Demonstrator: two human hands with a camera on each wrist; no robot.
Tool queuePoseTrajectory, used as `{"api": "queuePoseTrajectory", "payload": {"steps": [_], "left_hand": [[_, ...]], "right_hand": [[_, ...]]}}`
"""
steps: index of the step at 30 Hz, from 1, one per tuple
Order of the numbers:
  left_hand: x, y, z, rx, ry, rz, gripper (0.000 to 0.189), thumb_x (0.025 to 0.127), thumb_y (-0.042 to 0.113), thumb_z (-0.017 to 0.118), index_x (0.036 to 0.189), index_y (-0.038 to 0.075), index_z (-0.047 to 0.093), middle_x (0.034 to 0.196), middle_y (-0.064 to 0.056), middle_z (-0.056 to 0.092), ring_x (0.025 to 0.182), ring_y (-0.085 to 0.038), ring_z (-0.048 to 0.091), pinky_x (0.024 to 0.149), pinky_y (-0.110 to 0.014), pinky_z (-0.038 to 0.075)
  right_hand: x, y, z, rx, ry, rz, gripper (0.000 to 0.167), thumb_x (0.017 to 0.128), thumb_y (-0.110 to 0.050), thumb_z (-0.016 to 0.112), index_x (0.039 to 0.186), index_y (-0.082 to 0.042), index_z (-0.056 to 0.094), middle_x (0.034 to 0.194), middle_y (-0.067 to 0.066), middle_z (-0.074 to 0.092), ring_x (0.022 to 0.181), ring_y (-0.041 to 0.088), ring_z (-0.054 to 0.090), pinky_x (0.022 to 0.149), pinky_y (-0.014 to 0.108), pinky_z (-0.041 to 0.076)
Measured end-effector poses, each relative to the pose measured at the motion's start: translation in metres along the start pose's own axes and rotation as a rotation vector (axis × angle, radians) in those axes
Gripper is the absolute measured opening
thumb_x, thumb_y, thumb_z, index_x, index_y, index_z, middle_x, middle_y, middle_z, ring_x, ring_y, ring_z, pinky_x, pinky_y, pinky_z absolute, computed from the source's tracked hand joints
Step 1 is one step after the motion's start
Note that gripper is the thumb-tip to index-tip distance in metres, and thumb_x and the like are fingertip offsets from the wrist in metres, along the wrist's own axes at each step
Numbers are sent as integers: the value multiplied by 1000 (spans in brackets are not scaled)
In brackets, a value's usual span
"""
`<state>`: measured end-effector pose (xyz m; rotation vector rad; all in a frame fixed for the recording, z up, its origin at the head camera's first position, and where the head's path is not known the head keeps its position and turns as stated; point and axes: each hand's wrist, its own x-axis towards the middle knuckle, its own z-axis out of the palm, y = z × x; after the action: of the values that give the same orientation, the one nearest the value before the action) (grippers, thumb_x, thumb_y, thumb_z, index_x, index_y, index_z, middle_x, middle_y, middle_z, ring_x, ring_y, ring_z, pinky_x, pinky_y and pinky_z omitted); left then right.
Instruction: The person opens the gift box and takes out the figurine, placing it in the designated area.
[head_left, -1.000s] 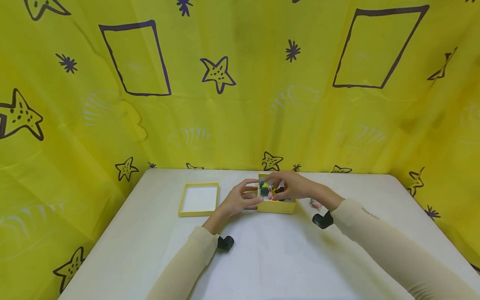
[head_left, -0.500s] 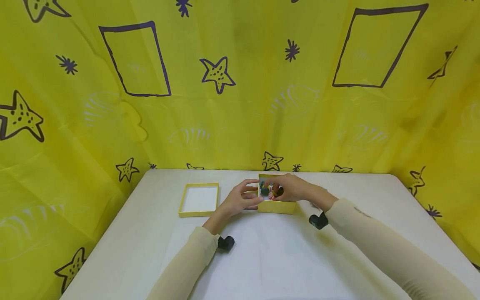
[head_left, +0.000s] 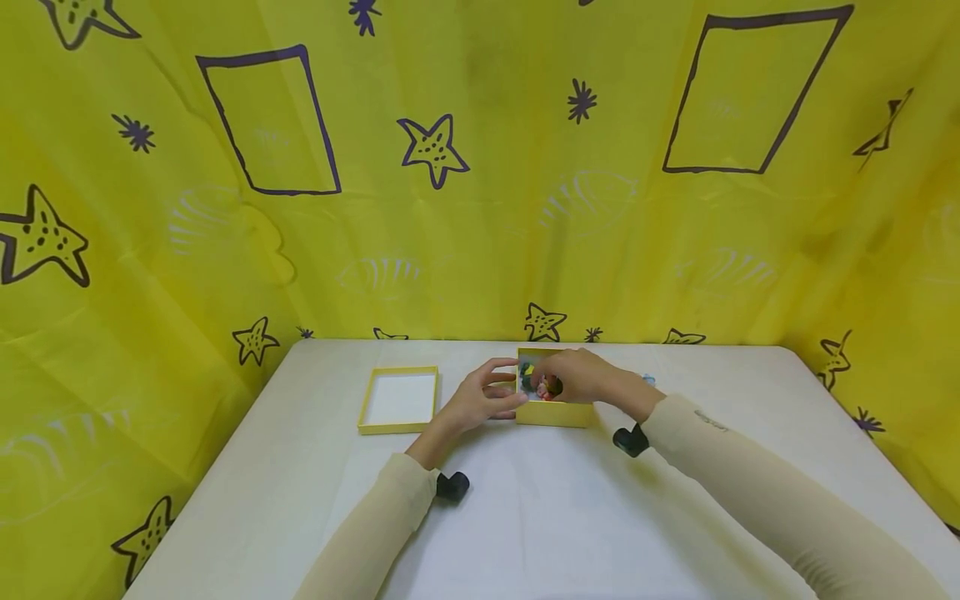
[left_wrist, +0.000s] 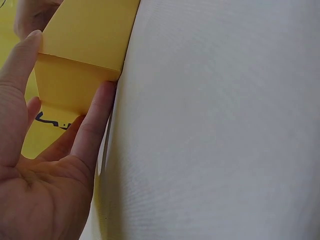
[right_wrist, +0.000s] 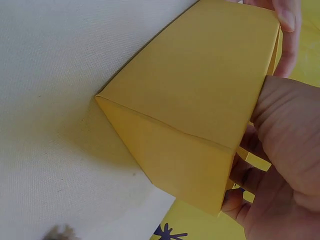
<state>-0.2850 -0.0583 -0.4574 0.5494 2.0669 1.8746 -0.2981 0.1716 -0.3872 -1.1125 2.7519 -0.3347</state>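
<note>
A yellow open-topped box (head_left: pixel 553 414) stands toward the back of the table, with several small colourful figures (head_left: pixel 528 377) inside, green, yellow and pink among them. My left hand (head_left: pixel 483 396) steadies the box's left side with mostly straight fingers. In the left wrist view, the thumb touches a corner of the upper edge, and a fingertip (left_wrist: pixel 106 89) lies low on the side wall. My right hand (head_left: pixel 581 377) reaches over the rim into the box, fingers bent downward. The walls hide those fingertips in the right wrist view; I cannot tell whether they grip a figure.
Left of the box lies a shallow yellow-rimmed lid (head_left: pixel 397 400), its white inside facing up. A small light-blue thing (head_left: pixel 649 379) shows behind my right forearm. At the table's back edge hangs a yellow curtain (head_left: pixel 480 250) printed with starfish.
My right hand has sunk deeper into the box, and its forearm has shifted left. That arm now covers the small pink thing on the table and uncovers the light-blue one. The left hand stays put.
</note>
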Motion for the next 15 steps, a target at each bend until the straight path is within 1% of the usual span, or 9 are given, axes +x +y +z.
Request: {"api": "queuePoseTrajectory", "payload": {"steps": [6,10,15], "left_hand": [[0,2,1,14,10,-11,63,94,10,77,150,21,50,148,-22,50,111,-26,67,81,-41,64],[-1,3,1,21,15,-14,63,94,11,77,150,20,49,148,-22,50,112,-27,67,81,-41,64],[-1,2,1,12,14,-15,64,94,9,77,150,18,49,148,-22,51,112,-27,66,81,-41,64]], "right_hand": [[3,0,1,-47,4,-8,16,89,-10,81,104,-13,77,83,-5,65,73,11,53,67,30,49],[5,-1,2,-72,1,-4,15,88,-9,81,102,-14,77,83,-6,65,74,11,53,67,31,49],[7,-1,4,-107,15,-17,15,87,-11,83,101,-14,78,84,-5,64,75,12,53,66,31,48]]}}
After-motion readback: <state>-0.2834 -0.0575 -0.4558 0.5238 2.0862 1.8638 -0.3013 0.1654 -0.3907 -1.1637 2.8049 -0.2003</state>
